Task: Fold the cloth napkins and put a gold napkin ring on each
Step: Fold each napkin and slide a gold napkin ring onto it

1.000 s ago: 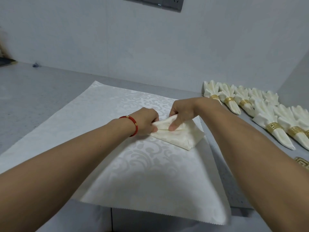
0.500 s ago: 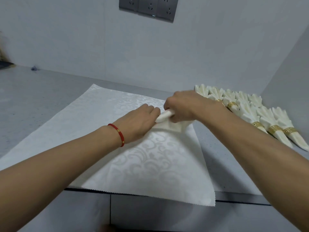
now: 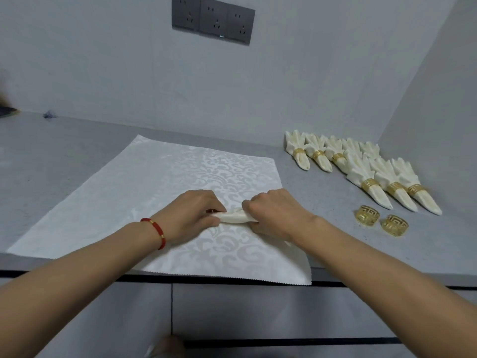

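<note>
Folded napkin [image 3: 233,217] between both gripping hands

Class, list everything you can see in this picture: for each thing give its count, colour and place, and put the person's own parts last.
Napkin being folded: one, cream, held between both hands on the mat.
Patterned mat: one, white, on the counter's front edge.
Ringed napkins: at least eight, cream with gold rings, right rear of the counter.
Loose napkin rings: two, gold, right, in front of the ringed napkins.
Counter: one, grey.
Wall sockets: three, dark grey, wall.
Bracelet: one, red, left wrist.
Left hand: grips the napkin's left end.
Right hand: grips its right end.
</note>
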Action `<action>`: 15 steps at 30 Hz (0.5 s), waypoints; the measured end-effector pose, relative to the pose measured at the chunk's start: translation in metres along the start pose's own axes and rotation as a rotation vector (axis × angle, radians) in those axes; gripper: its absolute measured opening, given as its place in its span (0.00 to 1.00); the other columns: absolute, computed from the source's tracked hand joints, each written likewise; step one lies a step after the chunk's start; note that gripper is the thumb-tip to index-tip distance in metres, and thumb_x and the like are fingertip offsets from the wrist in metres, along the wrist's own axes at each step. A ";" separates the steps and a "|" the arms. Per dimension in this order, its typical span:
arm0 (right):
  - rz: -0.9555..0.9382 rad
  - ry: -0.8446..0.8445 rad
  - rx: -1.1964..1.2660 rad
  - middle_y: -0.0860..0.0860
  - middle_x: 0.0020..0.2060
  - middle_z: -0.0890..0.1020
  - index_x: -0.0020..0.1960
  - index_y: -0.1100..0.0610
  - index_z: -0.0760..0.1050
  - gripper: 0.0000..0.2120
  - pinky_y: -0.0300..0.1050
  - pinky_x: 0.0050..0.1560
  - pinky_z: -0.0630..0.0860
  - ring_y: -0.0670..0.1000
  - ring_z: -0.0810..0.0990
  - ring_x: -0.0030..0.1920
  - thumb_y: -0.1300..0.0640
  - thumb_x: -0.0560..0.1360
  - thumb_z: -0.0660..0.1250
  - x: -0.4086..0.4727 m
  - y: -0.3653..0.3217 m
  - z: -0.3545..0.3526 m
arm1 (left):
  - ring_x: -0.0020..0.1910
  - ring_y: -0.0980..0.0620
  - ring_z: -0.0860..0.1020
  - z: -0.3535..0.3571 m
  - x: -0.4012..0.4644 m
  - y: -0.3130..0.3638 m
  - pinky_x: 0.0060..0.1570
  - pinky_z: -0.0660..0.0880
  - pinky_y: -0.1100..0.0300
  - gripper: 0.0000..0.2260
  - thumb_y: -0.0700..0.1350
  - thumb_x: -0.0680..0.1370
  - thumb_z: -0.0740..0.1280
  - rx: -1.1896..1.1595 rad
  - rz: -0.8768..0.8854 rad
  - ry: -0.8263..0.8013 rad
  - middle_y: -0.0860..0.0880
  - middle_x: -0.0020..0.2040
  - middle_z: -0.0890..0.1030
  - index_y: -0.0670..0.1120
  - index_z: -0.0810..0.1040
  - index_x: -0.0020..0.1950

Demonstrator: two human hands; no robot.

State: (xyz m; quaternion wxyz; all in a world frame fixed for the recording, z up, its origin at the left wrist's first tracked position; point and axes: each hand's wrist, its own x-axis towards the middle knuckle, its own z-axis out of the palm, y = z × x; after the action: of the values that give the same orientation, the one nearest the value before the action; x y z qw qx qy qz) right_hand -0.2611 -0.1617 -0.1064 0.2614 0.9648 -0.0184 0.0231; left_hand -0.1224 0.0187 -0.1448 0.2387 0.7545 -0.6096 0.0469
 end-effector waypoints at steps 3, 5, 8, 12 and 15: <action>-0.012 -0.008 0.118 0.47 0.36 0.70 0.48 0.52 0.69 0.07 0.46 0.30 0.55 0.54 0.73 0.37 0.51 0.77 0.67 -0.001 0.003 -0.001 | 0.41 0.57 0.74 -0.003 0.003 0.000 0.46 0.72 0.56 0.03 0.45 0.79 0.68 0.033 -0.020 -0.027 0.54 0.42 0.77 0.51 0.82 0.47; 0.028 -0.053 0.253 0.47 0.38 0.75 0.47 0.50 0.72 0.10 0.46 0.33 0.63 0.54 0.77 0.41 0.47 0.75 0.71 0.002 0.012 -0.004 | 0.39 0.54 0.73 -0.005 0.010 0.000 0.43 0.71 0.56 0.05 0.44 0.79 0.67 0.078 -0.046 -0.076 0.52 0.39 0.78 0.47 0.81 0.45; 0.147 -0.219 0.619 0.49 0.43 0.82 0.47 0.52 0.79 0.21 0.49 0.42 0.73 0.53 0.80 0.46 0.36 0.69 0.76 0.004 0.034 -0.010 | 0.38 0.58 0.74 -0.011 0.025 -0.001 0.38 0.67 0.68 0.02 0.43 0.79 0.68 0.044 -0.116 -0.180 0.57 0.38 0.77 0.48 0.81 0.49; 0.330 -0.305 1.073 0.44 0.54 0.82 0.58 0.49 0.81 0.25 0.51 0.62 0.77 0.48 0.80 0.55 0.33 0.69 0.75 -0.006 0.056 0.001 | 0.39 0.60 0.76 -0.022 0.043 -0.009 0.39 0.68 0.67 0.08 0.45 0.78 0.72 -0.097 -0.224 -0.305 0.57 0.41 0.79 0.52 0.78 0.55; 0.466 -0.271 1.197 0.46 0.57 0.81 0.61 0.52 0.79 0.28 0.52 0.68 0.74 0.49 0.79 0.59 0.35 0.69 0.78 -0.010 0.059 0.015 | 0.39 0.56 0.78 -0.026 0.053 -0.014 0.42 0.74 0.62 0.07 0.47 0.77 0.74 -0.135 -0.268 -0.389 0.56 0.39 0.80 0.55 0.79 0.52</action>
State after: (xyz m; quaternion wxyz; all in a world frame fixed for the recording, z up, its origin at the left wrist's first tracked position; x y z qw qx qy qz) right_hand -0.2734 -0.2201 -0.0905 -0.3370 0.9086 -0.2438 -0.0363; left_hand -0.0904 -0.0159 -0.1072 0.1705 0.8059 -0.5402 -0.1722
